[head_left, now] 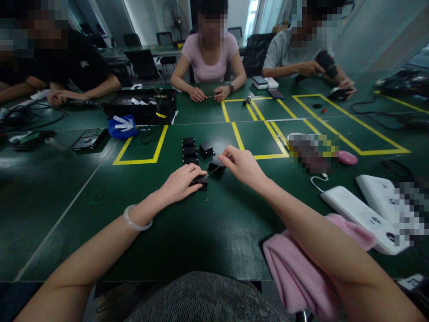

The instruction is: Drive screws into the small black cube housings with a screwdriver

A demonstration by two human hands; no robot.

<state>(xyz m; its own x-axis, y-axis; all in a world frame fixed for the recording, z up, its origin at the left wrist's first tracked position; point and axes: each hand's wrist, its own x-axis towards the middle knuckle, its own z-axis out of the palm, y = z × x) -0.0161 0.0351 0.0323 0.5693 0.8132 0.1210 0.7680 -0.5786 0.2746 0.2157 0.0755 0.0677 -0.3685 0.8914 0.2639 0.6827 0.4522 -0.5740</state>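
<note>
Black box (201, 184), small, sits on the green table (150, 255) under the left hand (184, 181), whose fingers and thumb close around it. With that box as the clock's centre, the right hand (238, 163) is at two o'clock, pinching a thin rod (214, 169) that slants down toward the box. A row of three boxes (189, 151) stands at eleven, a loose box (206, 149) at twelve, and another box (216, 166) between one and two, by the right fingertips. One tiny screw (206, 200) lies between five and six; a blue bag (117, 129) is at ten.
</note>
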